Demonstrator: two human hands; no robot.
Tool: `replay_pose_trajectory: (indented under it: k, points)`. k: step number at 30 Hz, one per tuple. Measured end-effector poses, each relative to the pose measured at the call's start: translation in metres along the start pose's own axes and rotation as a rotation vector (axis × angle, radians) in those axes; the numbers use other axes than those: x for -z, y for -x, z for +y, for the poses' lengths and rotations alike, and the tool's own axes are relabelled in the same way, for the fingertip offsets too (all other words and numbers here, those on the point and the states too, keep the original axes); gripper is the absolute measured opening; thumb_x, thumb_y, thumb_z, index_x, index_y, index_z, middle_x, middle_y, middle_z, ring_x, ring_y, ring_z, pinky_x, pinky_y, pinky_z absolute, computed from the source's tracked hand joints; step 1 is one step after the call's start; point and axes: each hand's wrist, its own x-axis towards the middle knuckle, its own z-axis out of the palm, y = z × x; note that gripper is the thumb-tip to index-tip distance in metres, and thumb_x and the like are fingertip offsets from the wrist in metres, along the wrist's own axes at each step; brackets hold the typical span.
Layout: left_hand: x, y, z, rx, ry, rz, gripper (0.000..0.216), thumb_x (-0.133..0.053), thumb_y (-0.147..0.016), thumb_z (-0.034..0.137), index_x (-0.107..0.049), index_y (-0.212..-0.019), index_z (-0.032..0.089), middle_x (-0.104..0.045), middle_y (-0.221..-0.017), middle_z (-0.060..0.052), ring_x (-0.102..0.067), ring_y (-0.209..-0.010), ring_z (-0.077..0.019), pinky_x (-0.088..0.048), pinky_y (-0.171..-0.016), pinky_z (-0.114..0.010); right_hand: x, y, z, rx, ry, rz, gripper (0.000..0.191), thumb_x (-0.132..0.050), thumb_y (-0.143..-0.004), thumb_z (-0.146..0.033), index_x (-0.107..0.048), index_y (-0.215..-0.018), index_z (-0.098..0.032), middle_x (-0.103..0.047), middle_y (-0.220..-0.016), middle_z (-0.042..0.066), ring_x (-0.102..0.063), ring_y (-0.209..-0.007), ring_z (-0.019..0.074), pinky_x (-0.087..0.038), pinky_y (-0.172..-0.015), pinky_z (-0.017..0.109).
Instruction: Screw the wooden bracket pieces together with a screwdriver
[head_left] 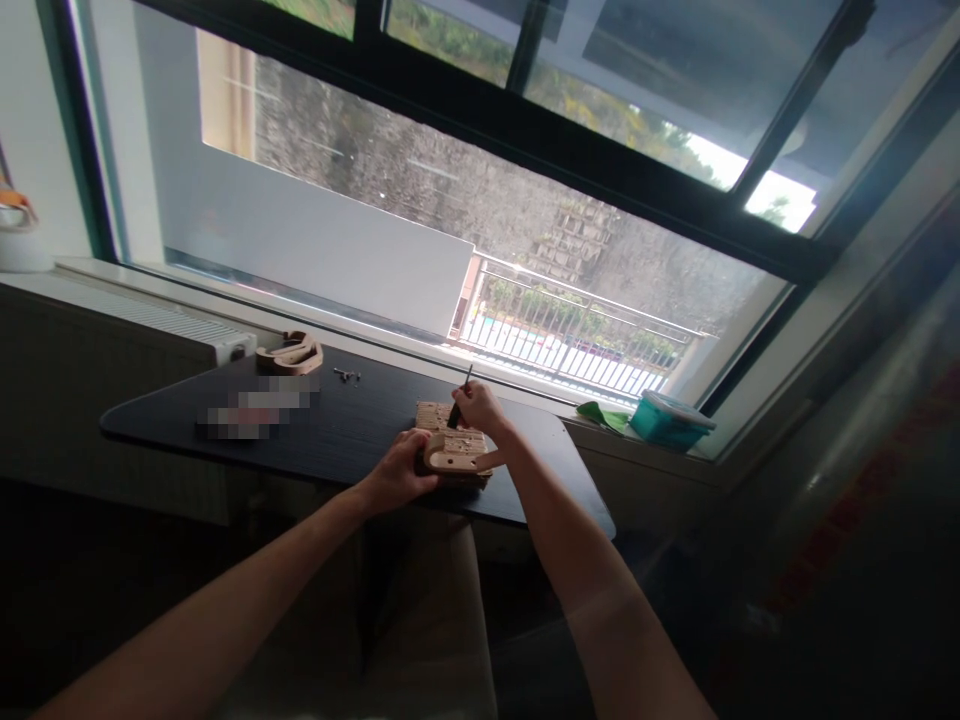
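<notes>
A small stack of pale wooden pieces (454, 452) lies near the front edge of a black table (337, 440). My left hand (399, 476) is closed on the left side of the wooden pieces, holding them down. My right hand (477, 407) is closed round a thin dark screwdriver (459, 398), which stands tilted with its tip on top of the wooden stack.
More curved wooden pieces (291, 353) and a few small screws (346, 375) lie at the table's far side. A blurred flat item (259, 408) lies left of centre. A teal box (670, 418) and a green cloth (604, 414) sit on the windowsill, a radiator (187, 325) to the left.
</notes>
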Motion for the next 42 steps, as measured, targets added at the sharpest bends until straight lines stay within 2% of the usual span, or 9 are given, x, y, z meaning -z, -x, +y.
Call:
replay_pose_trajectory:
  k: [3,6,10,14,18,23,27,32,42]
  points:
    - [-0.001,0.0,-0.001,0.004,-0.001,-0.005,0.036,-0.068,-0.059,0.022,-0.056,-0.092,0.02,-0.06,-0.1,-0.005,-0.054,-0.1,-0.0254,-0.046,-0.091,-0.038,-0.004,0.004,-0.003,0.005,-0.014,-0.014,0.028,-0.044,-0.092,-0.035,-0.062,-0.094,-0.014,-0.068,-0.087,0.007,-0.059,-0.067,0.0115,-0.039,-0.056,0.019]
    - [-0.001,0.0,-0.001,0.012,-0.002,-0.004,0.039,-0.069,-0.057,0.021,-0.056,-0.094,0.02,-0.061,-0.1,-0.005,-0.054,-0.102,-0.0268,-0.046,-0.092,-0.04,0.0,0.013,-0.004,0.002,-0.026,-0.09,0.026,-0.046,-0.091,-0.034,-0.063,-0.091,-0.015,-0.067,-0.08,0.005,-0.057,-0.063,0.0106,-0.04,-0.055,0.019]
    - [0.001,0.0,0.004,0.023,0.003,0.009,0.038,-0.071,-0.058,0.023,-0.056,-0.093,0.02,-0.061,-0.1,-0.005,-0.054,-0.102,-0.0258,-0.046,-0.091,-0.039,0.037,0.02,0.001,-0.021,-0.019,-0.197,0.034,-0.033,-0.096,-0.032,-0.059,-0.11,-0.017,-0.065,-0.078,0.003,-0.054,-0.058,0.0082,-0.041,-0.052,0.017]
    - [0.005,-0.001,0.009,0.033,0.008,-0.001,0.039,-0.075,-0.057,0.03,-0.057,-0.091,0.02,-0.061,-0.097,-0.004,-0.056,-0.098,-0.0253,-0.047,-0.088,-0.039,0.078,0.035,0.005,-0.048,0.062,-0.347,0.033,-0.048,-0.087,-0.023,-0.058,-0.118,-0.019,-0.064,-0.08,0.002,-0.051,-0.053,0.0083,-0.04,-0.048,0.018]
    - [0.006,-0.001,0.011,0.034,0.01,-0.021,0.035,-0.073,-0.06,0.028,-0.058,-0.09,0.021,-0.061,-0.099,-0.004,-0.055,-0.101,-0.0249,-0.046,-0.092,-0.039,0.095,0.053,0.006,-0.024,0.153,-0.342,0.046,-0.056,-0.077,-0.015,-0.055,-0.123,-0.016,-0.065,-0.089,0.005,-0.052,-0.058,0.0091,-0.038,-0.05,0.019]
    - [0.004,-0.002,0.01,0.043,-0.001,-0.039,0.03,-0.071,-0.06,0.027,-0.056,-0.086,0.023,-0.062,-0.096,-0.002,-0.054,-0.099,-0.0236,-0.047,-0.089,-0.036,0.099,0.06,0.001,0.093,0.175,-0.359,0.027,-0.061,-0.075,-0.018,-0.069,-0.1,-0.017,-0.068,-0.083,0.002,-0.054,-0.061,0.0088,-0.037,-0.052,0.018]
    - [0.003,-0.004,0.01,0.058,-0.01,-0.035,0.028,-0.07,-0.059,0.027,-0.054,-0.082,0.022,-0.061,-0.091,-0.001,-0.053,-0.097,-0.0228,-0.047,-0.086,-0.035,0.096,0.058,-0.007,0.168,0.207,-0.324,0.021,-0.064,-0.073,-0.023,-0.074,-0.091,-0.019,-0.068,-0.079,0.0,-0.052,-0.061,0.008,-0.036,-0.054,0.018]
    - [0.003,-0.004,0.012,0.051,-0.004,-0.044,0.023,-0.069,-0.06,0.026,-0.052,-0.075,0.021,-0.06,-0.088,-0.001,-0.052,-0.093,-0.0214,-0.047,-0.082,-0.034,0.085,0.053,-0.016,0.222,0.267,-0.323,0.021,-0.064,-0.072,-0.023,-0.076,-0.088,-0.02,-0.069,-0.077,-0.001,-0.053,-0.061,0.0087,-0.035,-0.055,0.019]
    - [-0.001,-0.003,0.006,0.054,0.004,-0.015,0.028,-0.071,-0.058,0.023,-0.056,-0.082,0.021,-0.061,-0.091,-0.002,-0.052,-0.099,-0.0232,-0.045,-0.09,-0.037,0.074,0.047,-0.038,0.3,0.48,-0.363,0.025,-0.063,-0.071,-0.022,-0.076,-0.092,-0.024,-0.07,-0.073,-0.001,-0.054,-0.061,0.0107,-0.033,-0.054,0.021]
